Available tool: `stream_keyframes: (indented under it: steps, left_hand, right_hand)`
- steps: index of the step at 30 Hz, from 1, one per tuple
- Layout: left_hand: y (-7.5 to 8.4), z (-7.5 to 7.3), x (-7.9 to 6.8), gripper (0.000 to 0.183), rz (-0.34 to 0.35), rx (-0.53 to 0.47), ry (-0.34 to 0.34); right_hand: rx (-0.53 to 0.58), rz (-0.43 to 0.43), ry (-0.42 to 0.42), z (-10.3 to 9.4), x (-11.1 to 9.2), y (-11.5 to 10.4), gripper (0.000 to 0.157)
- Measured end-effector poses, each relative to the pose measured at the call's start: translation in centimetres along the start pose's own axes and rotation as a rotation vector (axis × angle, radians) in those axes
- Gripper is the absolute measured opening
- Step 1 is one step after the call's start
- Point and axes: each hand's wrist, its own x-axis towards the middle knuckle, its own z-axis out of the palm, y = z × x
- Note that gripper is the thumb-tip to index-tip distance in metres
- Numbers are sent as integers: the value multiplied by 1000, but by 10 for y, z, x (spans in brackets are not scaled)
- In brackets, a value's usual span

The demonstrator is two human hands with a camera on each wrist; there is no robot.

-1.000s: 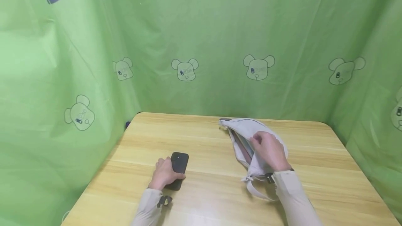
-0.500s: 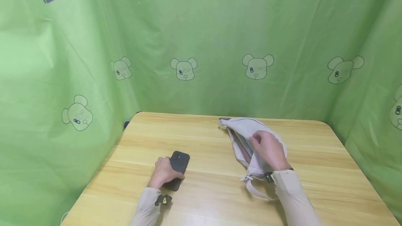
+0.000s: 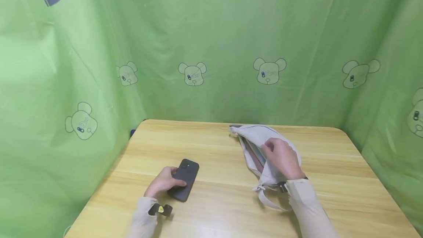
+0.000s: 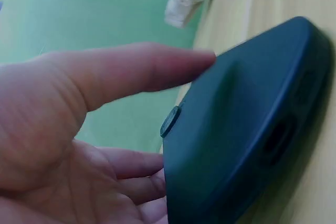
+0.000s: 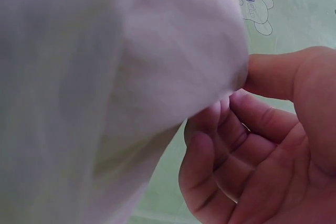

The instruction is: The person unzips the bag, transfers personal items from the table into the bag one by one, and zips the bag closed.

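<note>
A black smartphone [image 3: 185, 179] is on the left part of the table, its camera side up. My left hand [image 3: 165, 181] grips it from the left; the thumb lies over the back and the other fingers are at the left edge, partly hidden behind the phone in the left wrist view. On the right, a light grey waist bag [image 3: 264, 135] has its long opening spread. My right hand [image 3: 283, 158] pinches the bag's fabric edge between thumb and fingers, which the right wrist view shows close up. Something pinkish and bluish shows inside the opening.
The bag's strap [image 3: 269, 201] and a black buckle [image 3: 282, 186] lie by the right wrist. Green curtains [image 3: 231, 94] with bear prints surround the wooden table [image 3: 218, 212] at the back and both sides.
My left hand has shifted left, and its thumb has slid from the phone's right edge onto its back. The phone has turned slightly. My right hand keeps its hold on the bag.
</note>
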Motion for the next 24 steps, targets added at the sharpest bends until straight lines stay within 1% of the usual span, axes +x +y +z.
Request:
stream_keyframes:
  steps: [1, 6, 11, 17, 24]
  left_hand:
    - [-2, -3, 0, 69, -1, -29, -4]
    - [-9, -12, -2, 64, 11, -111, -40]
    - [-13, -19, -3, 63, 19, -137, -111]
    - [-16, -23, -3, 63, 24, -219, -172]
    - [-27, -25, 3, 62, 18, -322, -204]
  right_hand:
    - [-1, -1, 0, 0, 0, 0, 22]
    - [-6, 0, 0, 1, 0, -1, 22]
    - [-5, 6, 0, 2, 0, -2, 23]
    - [-9, 8, 2, 2, 0, -1, 23]
    - [-8, 11, 0, 1, 1, -1, 22]
